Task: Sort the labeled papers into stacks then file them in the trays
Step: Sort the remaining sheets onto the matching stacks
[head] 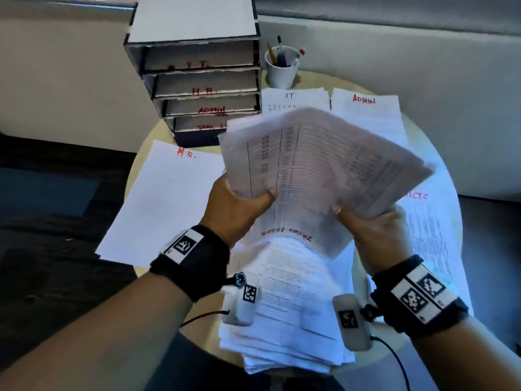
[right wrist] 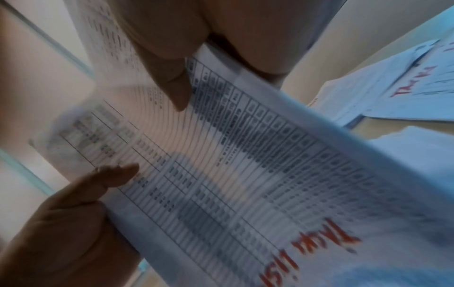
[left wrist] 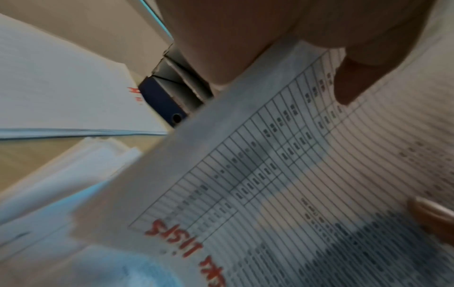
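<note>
2 hands: both were on 1 sheaf (head: pixel 324 170) of table-printed papers, raised over the table (head: pixel 417 131) and blurred.
Left hand (head: pixel 239 207): gripped the sheaf's left edge, thumb (left wrist: pixel 353 81) on the printed face, other fingers hidden behind the paper.
Right hand (head: pixel 377 232): gripped the sheaf's near right edge, thumb (right wrist: pixel 172 85) on top, fingers underneath.
Sheaf label: red, read "Task Lists" in the wrist views; upside down to the head view, at the end nearest the person.
Main pile (head: pixel 287 320): thick, unsorted-looking, at the near table edge, directly below the sheaf.
HR stack (head: pixel 166 198): on the left, red "H.R." at its far end, overhanging the table rim.
IT stack (head: pixel 296 100): at the far side, just right of the trays, partly covered by the sheaf.
Admin stack (head: pixel 369 114): right of the IT stack, red "ADMIN" on top.
Right stack (head: pixel 434 235): red label half hidden by the sheaf, could not read it.
Trays (head: pixel 203 86): 4 tiers at far left of the table, red labels top to bottom "I.T.", "H.R.", "ADMIN", then 1 partly hidden starting "TASK". Contents could not be told.
Cup (head: pixel 282 69): white, held pens and a pencil, just right of the trays.
</note>
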`<state>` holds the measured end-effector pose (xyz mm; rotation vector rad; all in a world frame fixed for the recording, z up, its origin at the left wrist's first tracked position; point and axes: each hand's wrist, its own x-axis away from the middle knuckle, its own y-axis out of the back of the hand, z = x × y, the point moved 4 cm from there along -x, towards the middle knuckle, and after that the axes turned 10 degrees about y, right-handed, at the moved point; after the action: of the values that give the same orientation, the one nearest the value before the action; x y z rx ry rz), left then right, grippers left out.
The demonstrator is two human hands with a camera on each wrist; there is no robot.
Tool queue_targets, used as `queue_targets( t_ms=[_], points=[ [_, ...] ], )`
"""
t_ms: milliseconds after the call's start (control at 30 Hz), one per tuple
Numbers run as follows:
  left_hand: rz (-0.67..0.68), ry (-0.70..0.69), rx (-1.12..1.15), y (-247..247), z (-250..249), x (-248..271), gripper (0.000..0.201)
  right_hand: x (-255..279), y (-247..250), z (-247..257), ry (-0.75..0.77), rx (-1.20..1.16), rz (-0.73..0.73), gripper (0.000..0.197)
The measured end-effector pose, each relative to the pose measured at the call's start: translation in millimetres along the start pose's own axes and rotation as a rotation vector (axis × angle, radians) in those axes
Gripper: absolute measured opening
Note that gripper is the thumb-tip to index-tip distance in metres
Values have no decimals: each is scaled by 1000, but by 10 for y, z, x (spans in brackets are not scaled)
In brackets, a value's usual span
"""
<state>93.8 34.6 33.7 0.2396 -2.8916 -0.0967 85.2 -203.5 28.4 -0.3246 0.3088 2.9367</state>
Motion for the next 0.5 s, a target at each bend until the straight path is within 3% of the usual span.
queue_targets(
  t_ms=[167,333,500],
  points=[
    [40,71,20,27,156,18,35,103,-72,-113,-121,-13,84,18],
    [47,63,26,-24,198,116,39,199,-116,-125,-185,-120,14,16],
    [31,166,-18,-22,439,120,38,296,-160,-240,-266,-43,30,13]
  ],
)
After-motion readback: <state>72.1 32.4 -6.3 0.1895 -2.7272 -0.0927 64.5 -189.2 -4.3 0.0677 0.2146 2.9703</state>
